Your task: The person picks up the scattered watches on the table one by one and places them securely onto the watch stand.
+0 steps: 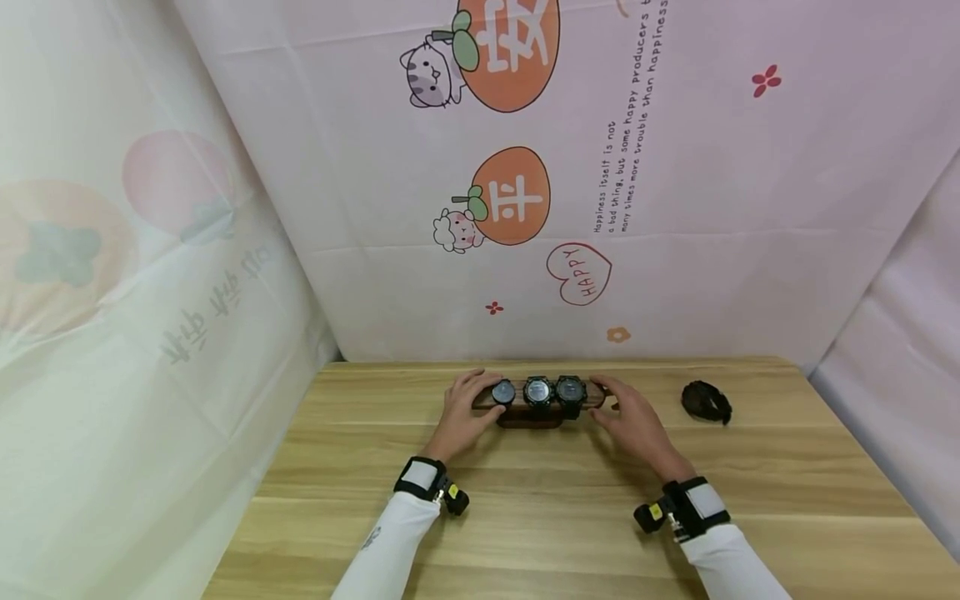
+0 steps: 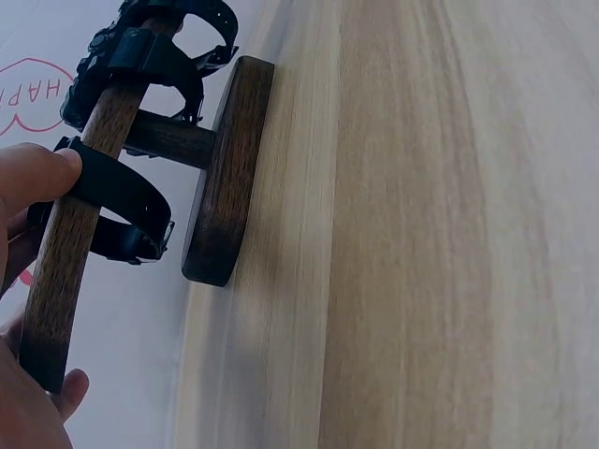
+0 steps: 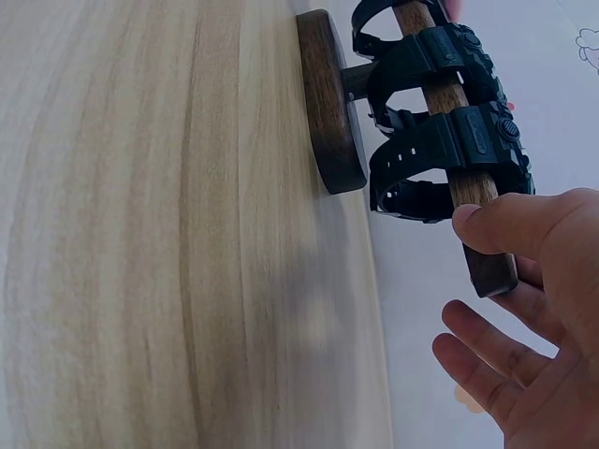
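Observation:
A dark wooden watch stand (image 1: 528, 422), a bar on a short post and base, carries three black wristwatches. My left hand (image 1: 462, 414) pinches the leftmost wristwatch (image 1: 503, 392) at the left end of the bar (image 2: 58, 281). Its thumb lies on the strap (image 2: 122, 192) in the left wrist view. At the other end, my right hand (image 1: 633, 419) grips the bar tip (image 3: 491, 271) between thumb and forefinger, the other fingers spread away below. That thumb sits right beside the rightmost wristwatch (image 1: 571, 392). The middle wristwatch (image 1: 537, 391) is untouched.
A separate black wristwatch (image 1: 706, 402) lies on the wooden table (image 1: 540, 517) to the right of my right hand. A white printed cloth (image 1: 420, 300) hangs behind the table's far edge, with more white cloth at both sides.

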`<state>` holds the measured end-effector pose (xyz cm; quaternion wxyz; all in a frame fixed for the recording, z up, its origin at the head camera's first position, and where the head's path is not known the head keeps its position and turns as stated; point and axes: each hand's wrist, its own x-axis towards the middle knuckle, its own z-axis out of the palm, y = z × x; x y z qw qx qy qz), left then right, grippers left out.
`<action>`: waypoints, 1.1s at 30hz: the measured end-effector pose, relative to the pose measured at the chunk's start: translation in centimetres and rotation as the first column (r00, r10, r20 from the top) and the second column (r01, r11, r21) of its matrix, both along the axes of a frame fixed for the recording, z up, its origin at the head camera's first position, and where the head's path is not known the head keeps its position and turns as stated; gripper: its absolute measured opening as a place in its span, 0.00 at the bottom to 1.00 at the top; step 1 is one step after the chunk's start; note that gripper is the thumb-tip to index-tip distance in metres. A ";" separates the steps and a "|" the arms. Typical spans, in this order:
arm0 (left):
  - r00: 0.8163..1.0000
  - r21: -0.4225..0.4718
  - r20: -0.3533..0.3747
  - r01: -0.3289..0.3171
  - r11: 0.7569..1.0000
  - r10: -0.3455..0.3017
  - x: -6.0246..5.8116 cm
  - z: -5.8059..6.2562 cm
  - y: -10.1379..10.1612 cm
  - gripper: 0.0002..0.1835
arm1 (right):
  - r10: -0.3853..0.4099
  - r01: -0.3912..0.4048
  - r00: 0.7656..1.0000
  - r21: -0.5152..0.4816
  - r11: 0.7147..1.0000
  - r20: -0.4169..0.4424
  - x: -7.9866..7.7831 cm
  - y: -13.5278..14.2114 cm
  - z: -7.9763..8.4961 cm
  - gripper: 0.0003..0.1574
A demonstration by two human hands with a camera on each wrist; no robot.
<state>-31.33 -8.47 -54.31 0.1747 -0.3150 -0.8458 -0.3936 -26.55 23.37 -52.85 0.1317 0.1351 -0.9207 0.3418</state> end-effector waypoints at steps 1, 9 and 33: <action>1.000 0.000 -0.004 0.001 1.000 -0.001 0.0 0.0 0.1 0.28 | 0.001 -0.001 1.000 0.001 1.000 -0.003 0.0 0.0 0.0 0.38; 1.000 -0.022 -0.010 -0.005 1.000 0.005 0.2 0.2 0.6 0.28 | 0.004 -0.004 1.000 0.002 1.000 -0.012 0.1 0.0 0.1 0.38; 0.998 -0.055 -0.043 -0.050 0.997 0.048 0.4 0.4 1.0 0.28 | 0.000 0.000 1.000 0.007 1.000 -0.011 0.0 0.0 0.0 0.38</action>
